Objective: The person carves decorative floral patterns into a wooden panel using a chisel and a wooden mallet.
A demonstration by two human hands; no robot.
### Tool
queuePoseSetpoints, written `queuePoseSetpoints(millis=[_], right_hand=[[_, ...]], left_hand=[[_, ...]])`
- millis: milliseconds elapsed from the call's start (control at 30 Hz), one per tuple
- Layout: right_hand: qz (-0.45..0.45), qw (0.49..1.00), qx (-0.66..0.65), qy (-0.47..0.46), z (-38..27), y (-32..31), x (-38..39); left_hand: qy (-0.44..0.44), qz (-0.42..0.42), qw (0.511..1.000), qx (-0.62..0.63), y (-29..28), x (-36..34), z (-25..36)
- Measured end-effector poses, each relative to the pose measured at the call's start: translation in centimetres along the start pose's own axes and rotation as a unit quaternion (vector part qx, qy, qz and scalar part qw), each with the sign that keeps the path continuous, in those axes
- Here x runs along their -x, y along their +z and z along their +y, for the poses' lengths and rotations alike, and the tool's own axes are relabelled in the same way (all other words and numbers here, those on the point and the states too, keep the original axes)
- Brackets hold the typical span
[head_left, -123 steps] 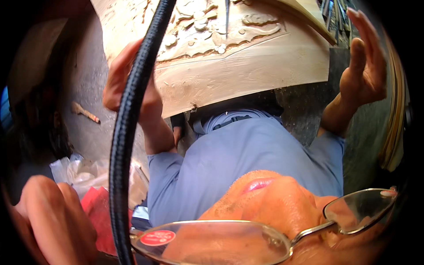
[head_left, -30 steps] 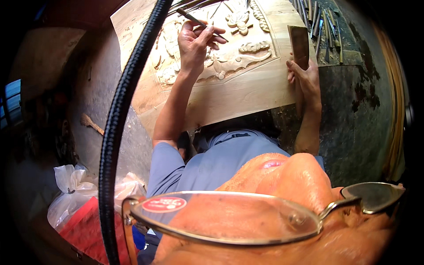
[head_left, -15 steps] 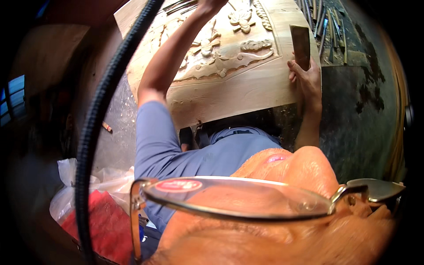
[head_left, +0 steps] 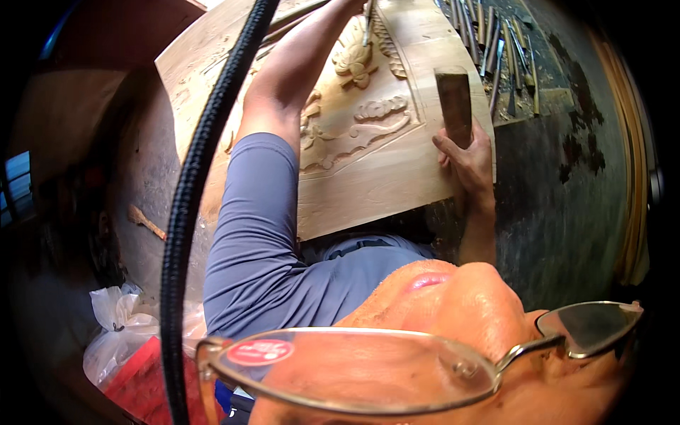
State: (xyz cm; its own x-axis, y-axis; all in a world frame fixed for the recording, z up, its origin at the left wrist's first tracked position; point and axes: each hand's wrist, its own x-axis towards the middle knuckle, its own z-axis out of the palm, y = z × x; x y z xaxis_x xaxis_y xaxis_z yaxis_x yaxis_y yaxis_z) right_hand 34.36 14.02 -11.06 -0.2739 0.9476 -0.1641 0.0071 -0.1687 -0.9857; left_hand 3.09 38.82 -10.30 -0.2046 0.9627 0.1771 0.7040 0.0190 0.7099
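A pale wooden panel (head_left: 361,191) with carved relief of flowers and scrollwork (head_left: 382,110) lies in front of me. My left arm reaches far across it, and my left hand (head_left: 353,6) is at the top edge, its fingers mostly out of sight beside a thin tool (head_left: 367,27); whether it grips that is unclear. At the panel's right side, my right hand (head_left: 464,156) is closed around a dark, rectangular wooden block or mallet (head_left: 453,103), held upright.
Several chisels (head_left: 496,53) lie on a worn bench at the upper right. A short wooden-handled object (head_left: 145,219) is at the left. Plastic bags (head_left: 117,333) and red material (head_left: 142,382) sit at lower left. Long boards (head_left: 623,177) stand far right; a black cable (head_left: 191,198) crosses the view.
My left hand moved from above the carving, where it held a dark tool, up to the panel's far edge. My right hand, empty earliest, has since taken hold of the wooden block.
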Motion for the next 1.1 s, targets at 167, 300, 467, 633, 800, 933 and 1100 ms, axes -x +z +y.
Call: queuePoseSetpoints(millis=[167, 300, 467, 633, 800, 933, 1100], right_hand=[[0.029, 0.999, 0.016, -0.001, 0.1, -0.4, 0.4], [0.003, 1.0, 0.005, -0.014, -0.3, 0.7, 0.0], [0.034, 0.999, 0.002, 0.008, 0.5, -0.2, 0.2], [0.015, 1.0, -0.013, -0.022, -0.3, -0.1, 0.3], [-0.005, 0.999, 0.045, -0.03, 0.8, 1.2, -0.6], [0.027, 0.998, 0.053, -0.006, 1.1, -0.2, 0.6], [0.035, 0.997, 0.061, -0.016, 1.2, -0.1, 0.8]], left_hand=[[0.026, -0.002, 0.997, 0.075, -2.8, 3.4, 2.9], [0.027, 0.008, 0.988, 0.15, -12.4, 12.6, 8.3], [-0.108, -0.055, 0.941, 0.316, -29.5, 36.3, 26.0], [-0.115, -0.052, 0.926, 0.357, -33.7, 39.3, 28.1], [0.032, 0.068, 0.959, 0.275, -18.7, 24.9, 9.8], [0.042, 0.076, 0.951, 0.297, -11.1, 22.3, 5.0], [-0.004, 0.045, 0.921, 0.388, -8.1, 25.6, 2.4]])
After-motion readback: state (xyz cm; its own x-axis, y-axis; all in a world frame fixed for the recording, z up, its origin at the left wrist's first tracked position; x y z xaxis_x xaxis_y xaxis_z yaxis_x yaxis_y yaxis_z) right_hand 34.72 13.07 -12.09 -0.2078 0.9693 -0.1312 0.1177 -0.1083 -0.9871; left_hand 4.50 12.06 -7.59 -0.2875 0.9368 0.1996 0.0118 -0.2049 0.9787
